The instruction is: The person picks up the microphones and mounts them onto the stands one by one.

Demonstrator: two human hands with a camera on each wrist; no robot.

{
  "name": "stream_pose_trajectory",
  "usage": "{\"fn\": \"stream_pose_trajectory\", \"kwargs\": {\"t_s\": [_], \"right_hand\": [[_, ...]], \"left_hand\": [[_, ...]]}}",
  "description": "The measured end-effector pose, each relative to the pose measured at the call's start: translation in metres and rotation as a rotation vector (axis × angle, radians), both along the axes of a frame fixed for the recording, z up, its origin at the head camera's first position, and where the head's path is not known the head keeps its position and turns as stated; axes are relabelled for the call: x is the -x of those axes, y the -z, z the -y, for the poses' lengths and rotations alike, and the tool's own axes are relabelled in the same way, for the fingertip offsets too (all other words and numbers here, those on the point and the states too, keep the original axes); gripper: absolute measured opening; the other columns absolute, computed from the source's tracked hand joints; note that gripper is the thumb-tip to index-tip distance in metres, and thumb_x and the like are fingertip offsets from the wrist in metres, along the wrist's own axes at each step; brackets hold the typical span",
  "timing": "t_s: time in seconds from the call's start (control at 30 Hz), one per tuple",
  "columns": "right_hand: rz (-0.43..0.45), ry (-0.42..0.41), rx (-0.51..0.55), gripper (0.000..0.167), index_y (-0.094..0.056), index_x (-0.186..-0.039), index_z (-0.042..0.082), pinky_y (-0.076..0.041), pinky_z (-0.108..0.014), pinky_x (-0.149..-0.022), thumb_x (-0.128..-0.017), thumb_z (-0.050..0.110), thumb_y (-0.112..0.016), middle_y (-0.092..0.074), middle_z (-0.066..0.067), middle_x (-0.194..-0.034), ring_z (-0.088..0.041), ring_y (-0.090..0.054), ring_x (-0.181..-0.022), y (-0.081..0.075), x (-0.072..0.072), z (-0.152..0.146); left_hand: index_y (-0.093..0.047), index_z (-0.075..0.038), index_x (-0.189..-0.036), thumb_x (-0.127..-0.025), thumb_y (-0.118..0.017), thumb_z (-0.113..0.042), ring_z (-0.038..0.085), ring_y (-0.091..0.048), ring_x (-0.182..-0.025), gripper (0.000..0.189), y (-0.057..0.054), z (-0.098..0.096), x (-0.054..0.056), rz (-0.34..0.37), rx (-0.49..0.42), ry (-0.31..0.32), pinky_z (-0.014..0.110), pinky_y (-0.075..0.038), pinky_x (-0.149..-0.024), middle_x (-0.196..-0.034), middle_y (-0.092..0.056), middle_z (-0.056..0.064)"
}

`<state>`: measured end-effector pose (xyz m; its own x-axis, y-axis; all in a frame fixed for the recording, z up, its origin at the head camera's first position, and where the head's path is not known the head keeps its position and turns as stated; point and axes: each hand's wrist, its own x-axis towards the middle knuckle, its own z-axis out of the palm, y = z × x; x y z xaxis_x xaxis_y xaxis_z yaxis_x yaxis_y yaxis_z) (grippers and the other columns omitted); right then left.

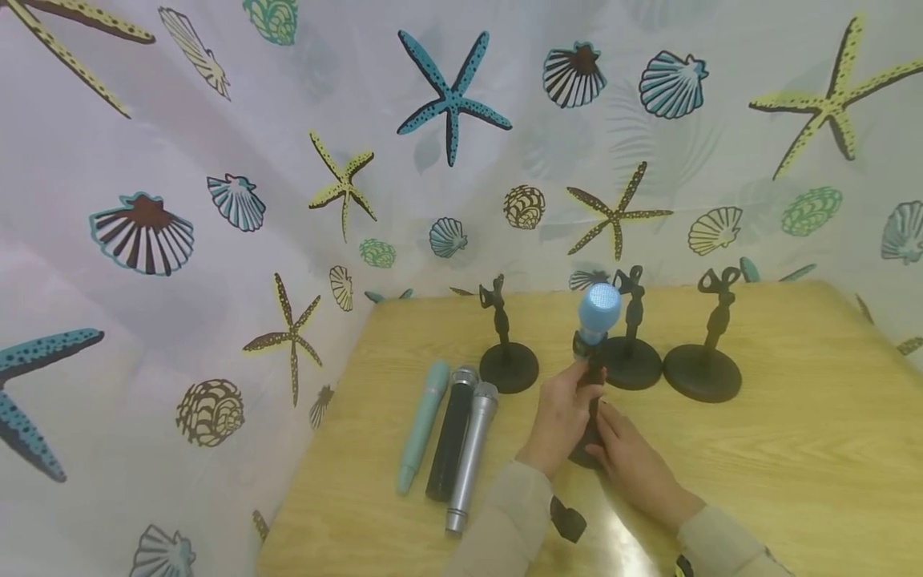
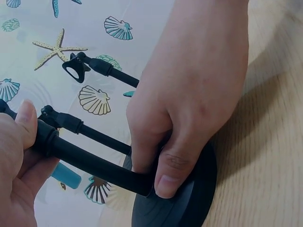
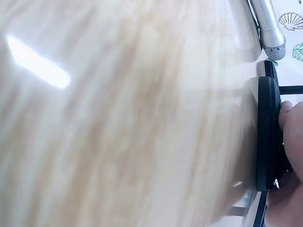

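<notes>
A black microphone stand (image 2: 99,161) with a round base (image 3: 268,137) is between my two hands, and a light blue microphone (image 1: 600,308) sits at its top. My left hand (image 1: 558,417) grips the upper pole, just below the microphone. Lower down, my right hand (image 1: 638,465) holds the stand around the bottom of the pole, its thumb against the base. In the left wrist view, the blue handle end (image 2: 66,176) shows beneath the left hand. The fingers cover part of the pole.
Three more black stands (image 1: 509,367), (image 1: 631,362), (image 1: 703,373) are at the table's back with vacant clips. Left of my hands lie a mint microphone (image 1: 421,429), a black one (image 1: 450,441) and a silver one (image 1: 472,457). A shell-patterned cloth (image 1: 404,200) hangs behind the table (image 1: 808,449).
</notes>
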<state>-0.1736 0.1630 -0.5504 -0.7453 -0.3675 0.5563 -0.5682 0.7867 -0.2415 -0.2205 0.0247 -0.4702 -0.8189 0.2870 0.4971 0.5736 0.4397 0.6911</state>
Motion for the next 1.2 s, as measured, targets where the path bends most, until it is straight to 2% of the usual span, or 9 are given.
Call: {"fn": "stream_pose_trajectory", "kwargs": {"t_s": [0.17,0.4,0.57,0.67,0.73,0.9,0.97,1.07,1.2], "right_hand": [[-0.022,-0.009,0.004,0.06,-0.048,-0.131,-0.019,-0.052,-0.057,-0.093,-0.085,0.009,-0.074,-0.05,-0.036,-0.134,-0.05,-0.058,-0.115,0.001,-0.001,-0.001],[-0.038,-0.045,0.032,0.06,-0.048,-0.132,-0.018,-0.052,-0.056,-0.094,-0.083,0.005,-0.074,-0.049,-0.033,-0.137,-0.048,-0.057,-0.117,-0.002,0.001,0.0],[-0.058,-0.058,0.044,0.06,-0.05,-0.131,-0.015,-0.053,-0.055,-0.092,-0.081,0.005,-0.076,-0.051,-0.031,-0.135,-0.045,-0.059,-0.114,-0.002,0.001,0.001],[-0.06,-0.056,0.04,0.06,-0.051,-0.131,-0.014,-0.053,-0.054,-0.092,-0.08,0.005,-0.076,-0.052,-0.03,-0.135,-0.044,-0.059,-0.115,-0.001,0.001,0.002],[-0.045,-0.055,0.046,0.059,-0.05,-0.131,-0.014,-0.053,-0.054,-0.094,-0.081,0.005,-0.075,-0.052,-0.03,-0.135,-0.045,-0.058,-0.117,-0.001,0.0,0.003],[-0.015,-0.041,0.057,0.06,-0.049,-0.133,-0.015,-0.051,-0.057,-0.096,-0.083,0.006,-0.074,-0.052,-0.032,-0.136,-0.048,-0.056,-0.119,0.001,0.0,0.003],[-0.011,-0.024,0.049,0.06,-0.049,-0.133,-0.016,-0.051,-0.057,-0.096,-0.084,0.007,-0.074,-0.051,-0.033,-0.135,-0.049,-0.056,-0.119,0.001,0.0,0.002],[-0.018,-0.008,0.033,0.06,-0.049,-0.132,-0.017,-0.051,-0.057,-0.095,-0.085,0.008,-0.074,-0.052,-0.035,-0.134,-0.05,-0.057,-0.117,0.001,0.001,0.001],[-0.033,-0.018,0.029,0.06,-0.048,-0.132,-0.018,-0.051,-0.058,-0.094,-0.084,0.007,-0.074,-0.051,-0.036,-0.133,-0.051,-0.057,-0.116,0.001,0.001,0.0]], "left_hand": [[-0.067,-0.012,-0.114,-0.09,-0.07,-0.02,0.008,-0.07,-0.1,0.026,0.001,-0.002,-0.001,0.04,-0.01,-0.008,0.012,-0.052,-0.087,-0.112,-0.074,0.004],[-0.064,-0.014,-0.115,-0.092,-0.067,-0.027,0.007,-0.068,-0.096,0.026,0.006,-0.009,-0.001,0.041,-0.066,-0.027,0.006,-0.051,-0.077,-0.112,-0.068,0.005],[-0.064,-0.015,-0.11,-0.091,-0.069,-0.028,0.005,-0.06,-0.092,0.023,0.008,-0.01,-0.002,0.031,-0.052,-0.056,0.013,-0.052,-0.074,-0.108,-0.063,0.003],[-0.065,-0.015,-0.111,-0.092,-0.069,-0.028,0.007,-0.057,-0.096,0.023,0.009,-0.009,-0.003,0.076,-0.057,-0.053,0.015,-0.052,-0.077,-0.11,-0.06,0.004],[-0.064,-0.014,-0.117,-0.094,-0.068,-0.027,0.008,-0.059,-0.103,0.026,0.009,-0.008,-0.004,0.134,-0.088,-0.029,0.016,-0.053,-0.083,-0.116,-0.059,0.004],[-0.055,-0.014,-0.135,-0.102,-0.053,-0.013,0.012,-0.06,-0.122,0.033,0.011,-0.002,-0.005,0.261,-0.184,0.123,0.019,-0.051,-0.098,-0.13,-0.064,0.003],[-0.052,-0.014,-0.137,-0.103,-0.046,-0.007,0.013,-0.06,-0.123,0.035,0.011,0.0,-0.005,0.258,-0.189,0.173,0.021,-0.049,-0.101,-0.131,-0.065,0.004],[-0.052,-0.01,-0.136,-0.104,-0.042,-0.005,0.015,-0.062,-0.122,0.034,0.01,0.001,-0.004,0.199,-0.154,0.187,0.024,-0.048,-0.105,-0.128,-0.067,0.006],[-0.056,-0.007,-0.131,-0.101,-0.048,-0.007,0.013,-0.064,-0.117,0.03,0.01,0.0,-0.003,0.157,-0.118,0.122,0.022,-0.049,-0.103,-0.12,-0.07,0.006]]}}
